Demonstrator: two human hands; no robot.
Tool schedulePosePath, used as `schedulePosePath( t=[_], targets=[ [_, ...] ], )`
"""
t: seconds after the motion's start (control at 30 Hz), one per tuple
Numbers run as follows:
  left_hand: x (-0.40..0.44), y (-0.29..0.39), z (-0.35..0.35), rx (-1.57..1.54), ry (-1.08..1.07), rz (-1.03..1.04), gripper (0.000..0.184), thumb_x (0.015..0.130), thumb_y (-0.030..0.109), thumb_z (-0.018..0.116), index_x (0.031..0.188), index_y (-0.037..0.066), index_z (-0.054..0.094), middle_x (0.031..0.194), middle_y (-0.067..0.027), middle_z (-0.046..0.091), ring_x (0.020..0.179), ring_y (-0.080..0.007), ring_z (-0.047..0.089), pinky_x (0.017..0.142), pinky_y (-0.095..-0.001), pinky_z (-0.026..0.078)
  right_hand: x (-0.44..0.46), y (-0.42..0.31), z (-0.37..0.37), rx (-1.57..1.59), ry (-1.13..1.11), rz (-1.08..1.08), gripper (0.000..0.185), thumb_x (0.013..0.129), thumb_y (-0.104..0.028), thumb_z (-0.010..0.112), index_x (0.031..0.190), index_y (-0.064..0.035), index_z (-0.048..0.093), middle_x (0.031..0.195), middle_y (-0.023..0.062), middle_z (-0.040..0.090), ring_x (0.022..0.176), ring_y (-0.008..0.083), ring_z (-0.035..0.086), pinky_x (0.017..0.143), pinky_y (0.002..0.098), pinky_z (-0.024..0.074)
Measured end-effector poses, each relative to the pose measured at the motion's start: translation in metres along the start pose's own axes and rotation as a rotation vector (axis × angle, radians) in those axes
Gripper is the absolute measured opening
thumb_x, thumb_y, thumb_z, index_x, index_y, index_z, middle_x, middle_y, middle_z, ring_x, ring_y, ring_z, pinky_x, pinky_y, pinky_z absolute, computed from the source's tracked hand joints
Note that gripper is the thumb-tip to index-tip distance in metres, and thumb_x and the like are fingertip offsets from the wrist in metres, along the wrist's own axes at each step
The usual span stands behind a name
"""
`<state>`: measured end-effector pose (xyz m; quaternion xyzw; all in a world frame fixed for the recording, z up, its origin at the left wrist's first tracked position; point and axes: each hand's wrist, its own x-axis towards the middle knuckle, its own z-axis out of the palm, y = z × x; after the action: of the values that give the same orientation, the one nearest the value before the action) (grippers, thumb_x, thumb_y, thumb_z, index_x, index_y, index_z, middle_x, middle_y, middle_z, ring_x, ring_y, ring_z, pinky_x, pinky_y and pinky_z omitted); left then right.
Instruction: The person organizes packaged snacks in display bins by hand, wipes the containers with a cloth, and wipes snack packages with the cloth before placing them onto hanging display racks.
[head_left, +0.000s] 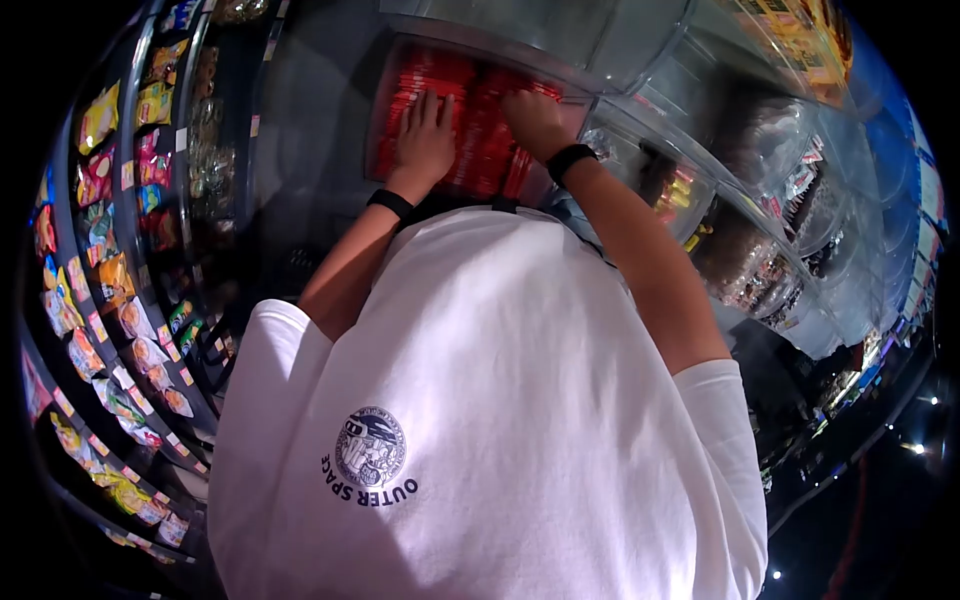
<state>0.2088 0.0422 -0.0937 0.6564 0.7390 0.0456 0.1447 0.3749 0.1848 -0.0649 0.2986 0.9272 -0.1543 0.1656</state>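
Rows of thin red packets [484,140] stand packed together in a clear plastic bin [374,140]. My left hand [427,140] lies on the left row with its fingers stretched out over the packet tops. Toward the bin's right side, my right hand [538,122] is curled down against the red packets. Its fingertips are partly hidden and a little blurred, so how many packets they grip cannot be told. A pinkish patch of bin floor or wall shows just right of that hand. A black band circles each wrist.
Shelves of bagged snacks [115,280] with price tags curve along the left. On the right are clear bins [735,215] holding wrapped sweets and dark goods. Yellow packages [795,45] stand at the upper right. A white T-shirt [500,400] fills the lower middle.
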Motion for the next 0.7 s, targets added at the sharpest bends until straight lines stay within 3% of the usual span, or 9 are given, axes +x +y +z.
schedulePosePath(
  t=[0.13,0.17,0.33,0.4,0.43,0.53,0.6,0.67,0.7],
  targets=[
    [0.000,0.008,-0.011,0.080,-0.001,-0.021,0.061,0.090,0.020,0.059,0.148,0.005,0.045,0.152,-0.0224,0.040,0.144,-0.0389,0.035,0.117,-0.0577,0.025,0.010,0.003,-0.006,-0.067,-0.099,0.116,0.016,0.087,-0.017,0.065,0.098,-0.0119,0.076,0.104,0.0133,0.074,0.099,0.0306,0.072,0.078,0.0437,0.0605],
    [0.004,0.014,-0.019,0.096,-0.076,-0.040,0.063,0.088,0.022,0.063,0.147,0.007,0.046,0.154,-0.0189,0.038,0.144,-0.0363,0.034,0.117,-0.0536,0.029,0.008,0.006,-0.005,-0.038,-0.032,0.148,0.020,0.089,-0.025,0.066,0.101,-0.0118,0.076,0.108,0.0142,0.073,0.104,0.0304,0.071,0.084,0.0445,0.0590],
    [0.013,0.039,-0.026,-0.016,-0.028,0.188,0.059,0.087,0.023,0.064,0.143,0.008,0.051,0.155,-0.0181,0.037,0.142,-0.0378,0.037,0.116,-0.0561,0.030,-0.004,0.020,-0.041,0.048,-0.094,0.180,0.032,0.093,-0.039,0.064,0.101,-0.0093,0.074,0.104,0.0162,0.073,0.098,0.0318,0.071,0.080,0.0431,0.0577],
    [0.017,0.051,-0.028,0.040,-0.100,0.332,0.056,0.089,0.025,0.063,0.142,0.010,0.052,0.158,-0.0164,0.032,0.145,-0.0357,0.033,0.116,-0.0551,0.030,-0.032,0.019,-0.071,0.279,-0.015,0.042,0.035,0.094,-0.039,0.064,0.099,-0.0057,0.073,0.092,0.0163,0.073,0.088,0.0300,0.072,0.073,0.0411,0.0555],
    [0.023,0.056,-0.023,0.138,-0.217,0.348,0.059,0.091,0.029,0.062,0.146,0.012,0.048,0.164,-0.0124,0.021,0.150,-0.0334,0.023,0.118,-0.0546,0.027,-0.052,0.019,-0.090,0.287,-0.014,0.054,0.035,0.094,-0.039,0.064,0.099,-0.0057,0.073,0.092,0.0163,0.073,0.088,0.0300,0.072,0.073,0.0411,0.0555],
    [0.035,0.056,0.005,0.149,-0.271,0.329,0.063,0.094,0.033,0.060,0.151,0.014,0.042,0.168,-0.0081,0.013,0.154,-0.0321,0.013,0.120,-0.0541,0.024,-0.121,0.035,-0.116,0.641,0.183,0.198,0.037,0.093,-0.040,0.065,0.095,-0.0039,0.072,0.081,0.0145,0.071,0.077,0.0303,0.070,0.069,0.0414,0.0526],
    [0.031,0.053,0.011,0.263,-0.271,0.371,0.065,0.095,0.034,0.056,0.154,0.013,0.038,0.168,-0.0071,0.010,0.154,-0.0327,0.010,0.121,-0.0548,0.022,-0.163,0.053,-0.101,0.904,0.328,0.592,0.036,0.092,-0.040,0.066,0.095,-0.0045,0.072,0.077,0.0136,0.070,0.070,0.0324,0.067,0.067,0.0426,0.0509],
    [0.030,0.056,0.011,0.166,-0.298,0.337,0.066,0.094,0.030,0.058,0.154,0.013,0.037,0.167,-0.0089,0.015,0.153,-0.0342,0.015,0.120,-0.0564,0.023,-0.194,0.075,-0.029,0.818,0.339,0.768,0.035,0.091,-0.039,0.067,0.096,-0.0046,0.072,0.079,0.0148,0.071,0.075,0.0358,0.069,0.070,0.0432,0.0531],
    [0.030,0.055,0.005,0.169,-0.285,0.355,0.067,0.093,0.027,0.059,0.155,0.014,0.037,0.166,-0.0108,0.019,0.152,-0.0357,0.020,0.119,-0.0584,0.023,-0.202,0.058,-0.029,0.593,0.206,0.836,0.035,0.089,-0.039,0.069,0.102,-0.0061,0.072,0.084,0.0163,0.072,0.086,0.0368,0.071,0.076,0.0444,0.0552]
  ],
)
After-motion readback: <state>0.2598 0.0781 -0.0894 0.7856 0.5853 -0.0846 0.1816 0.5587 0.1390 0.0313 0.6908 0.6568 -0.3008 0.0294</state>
